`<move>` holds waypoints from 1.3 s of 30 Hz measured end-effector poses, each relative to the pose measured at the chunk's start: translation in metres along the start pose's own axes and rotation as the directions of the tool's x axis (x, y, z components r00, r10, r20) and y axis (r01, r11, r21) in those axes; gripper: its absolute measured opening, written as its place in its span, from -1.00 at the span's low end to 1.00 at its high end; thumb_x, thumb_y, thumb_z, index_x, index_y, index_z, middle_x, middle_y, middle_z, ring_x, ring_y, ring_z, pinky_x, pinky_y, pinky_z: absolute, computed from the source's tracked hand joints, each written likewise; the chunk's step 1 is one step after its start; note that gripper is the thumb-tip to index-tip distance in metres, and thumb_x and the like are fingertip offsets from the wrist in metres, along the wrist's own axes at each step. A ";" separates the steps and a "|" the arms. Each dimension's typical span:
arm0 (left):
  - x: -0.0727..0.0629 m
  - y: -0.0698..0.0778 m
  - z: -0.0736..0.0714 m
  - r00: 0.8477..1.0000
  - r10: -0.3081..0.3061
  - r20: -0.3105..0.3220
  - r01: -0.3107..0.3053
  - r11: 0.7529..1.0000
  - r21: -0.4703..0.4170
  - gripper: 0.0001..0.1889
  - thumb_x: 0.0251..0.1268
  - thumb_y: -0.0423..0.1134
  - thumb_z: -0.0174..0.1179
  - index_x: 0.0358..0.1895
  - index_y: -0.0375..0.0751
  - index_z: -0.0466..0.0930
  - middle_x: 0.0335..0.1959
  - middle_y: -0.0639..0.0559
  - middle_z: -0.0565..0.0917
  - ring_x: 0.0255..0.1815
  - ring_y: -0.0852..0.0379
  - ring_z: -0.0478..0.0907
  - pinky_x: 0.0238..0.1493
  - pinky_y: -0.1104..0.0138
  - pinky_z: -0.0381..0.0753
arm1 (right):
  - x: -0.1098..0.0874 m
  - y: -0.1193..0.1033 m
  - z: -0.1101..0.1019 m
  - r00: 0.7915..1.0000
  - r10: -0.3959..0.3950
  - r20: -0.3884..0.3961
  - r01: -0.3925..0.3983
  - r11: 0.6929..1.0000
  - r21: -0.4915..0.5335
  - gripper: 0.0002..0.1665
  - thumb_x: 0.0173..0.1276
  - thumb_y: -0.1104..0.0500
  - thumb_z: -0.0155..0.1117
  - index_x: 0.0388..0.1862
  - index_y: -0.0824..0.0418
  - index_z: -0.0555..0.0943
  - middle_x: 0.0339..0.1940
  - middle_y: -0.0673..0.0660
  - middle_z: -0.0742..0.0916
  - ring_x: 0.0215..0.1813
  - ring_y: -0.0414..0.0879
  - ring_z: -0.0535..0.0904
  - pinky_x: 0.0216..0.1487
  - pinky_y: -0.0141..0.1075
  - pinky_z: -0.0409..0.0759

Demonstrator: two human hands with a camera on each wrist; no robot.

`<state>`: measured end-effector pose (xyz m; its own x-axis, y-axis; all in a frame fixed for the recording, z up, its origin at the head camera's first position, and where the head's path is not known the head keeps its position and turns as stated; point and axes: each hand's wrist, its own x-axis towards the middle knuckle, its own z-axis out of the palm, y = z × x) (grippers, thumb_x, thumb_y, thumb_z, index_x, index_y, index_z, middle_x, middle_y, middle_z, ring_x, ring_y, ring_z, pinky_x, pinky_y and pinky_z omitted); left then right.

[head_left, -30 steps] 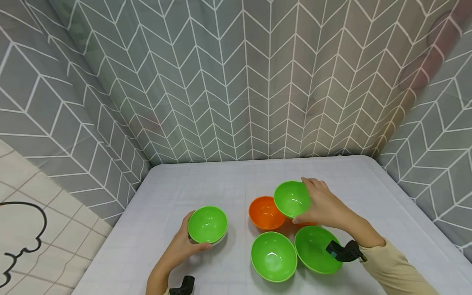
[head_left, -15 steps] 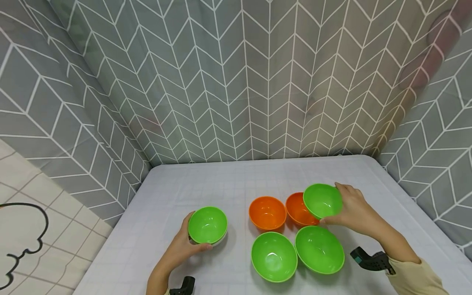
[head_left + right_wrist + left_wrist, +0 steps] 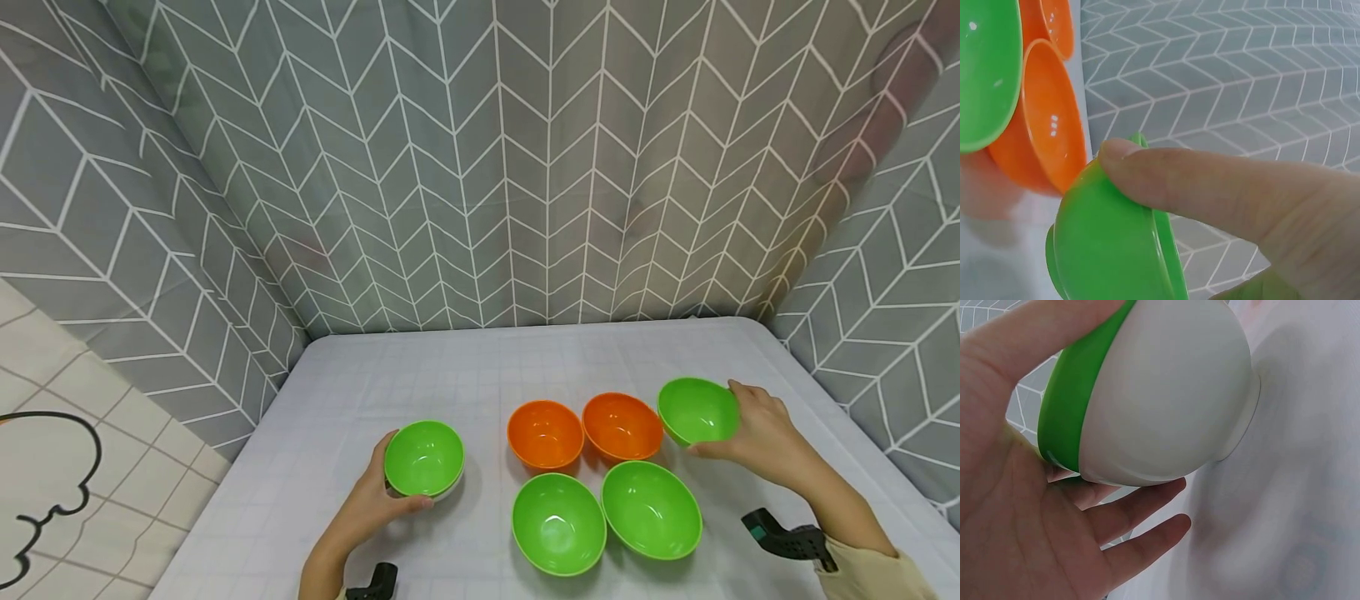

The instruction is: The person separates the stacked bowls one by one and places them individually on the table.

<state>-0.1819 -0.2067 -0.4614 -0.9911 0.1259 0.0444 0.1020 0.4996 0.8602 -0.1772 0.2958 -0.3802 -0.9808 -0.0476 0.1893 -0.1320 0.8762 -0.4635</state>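
Observation:
On the left, my left hand (image 3: 371, 492) curves round a green bowl (image 3: 424, 457) that sits inside a white bowl (image 3: 1172, 394). The white bowl's foot meets the table in the left wrist view, with my thumb on one side and fingers on the other. Far right, my right hand (image 3: 765, 433) grips another green bowl (image 3: 699, 408) by its rim, thumb on the near side; its other fingers are mostly hidden in the right wrist view. Beside it is an orange bowl (image 3: 622, 427), then a second orange bowl (image 3: 545, 433). Two larger green bowls (image 3: 558, 525) (image 3: 651, 508) stand in front of these.
A white cloth covers the table (image 3: 450, 367). Grey patterned curtains (image 3: 525, 167) hang behind it and along both sides. A black wrist device (image 3: 787, 533) sits on my right wrist, another (image 3: 375, 583) on my left.
My right hand has carried its green bowl rightward, from over the orange bowls to beside the right one, uncovering both. My left hand stays in place on its bowls.

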 end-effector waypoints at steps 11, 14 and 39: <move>0.000 -0.001 -0.001 1.000 -0.002 -0.002 0.002 1.000 0.019 0.20 -0.23 -0.04 0.60 0.50 -0.07 -0.05 0.33 -0.24 0.36 0.31 -0.20 0.33 0.21 -0.16 0.29 | -0.002 0.018 0.011 0.999 0.044 0.005 -0.044 0.999 0.001 0.36 -0.19 -0.06 0.64 0.23 0.82 0.08 0.09 0.80 0.28 0.06 0.67 0.19 -0.03 0.42 0.27; 0.001 -0.002 -0.001 1.000 -0.007 -0.002 0.007 1.000 0.020 0.21 -0.23 -0.04 0.60 0.50 -0.07 -0.05 0.33 -0.24 0.35 0.31 -0.20 0.33 0.21 -0.17 0.29 | -0.002 0.021 0.017 0.999 0.042 0.002 -0.042 0.999 0.007 0.36 -0.20 -0.05 0.64 0.22 0.83 0.09 0.08 0.80 0.29 0.06 0.67 0.20 -0.02 0.41 0.26; -0.002 0.000 0.002 1.000 0.005 -0.012 -0.004 1.000 0.026 0.21 -0.24 -0.06 0.61 0.50 -0.10 -0.05 0.31 -0.25 0.37 0.27 -0.18 0.37 0.19 -0.12 0.31 | -0.003 0.034 0.034 0.997 0.071 0.005 -0.072 0.996 0.044 0.40 -0.20 -0.02 0.64 0.24 0.85 0.00 0.08 0.82 0.25 0.07 0.70 0.15 -0.01 0.44 0.21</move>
<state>-0.1795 -0.2055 -0.4621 -0.9915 0.1177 0.0547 0.1086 0.5214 0.8464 -0.1836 0.3093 -0.4263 -0.9884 0.0128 0.1516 -0.0677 0.8554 -0.5136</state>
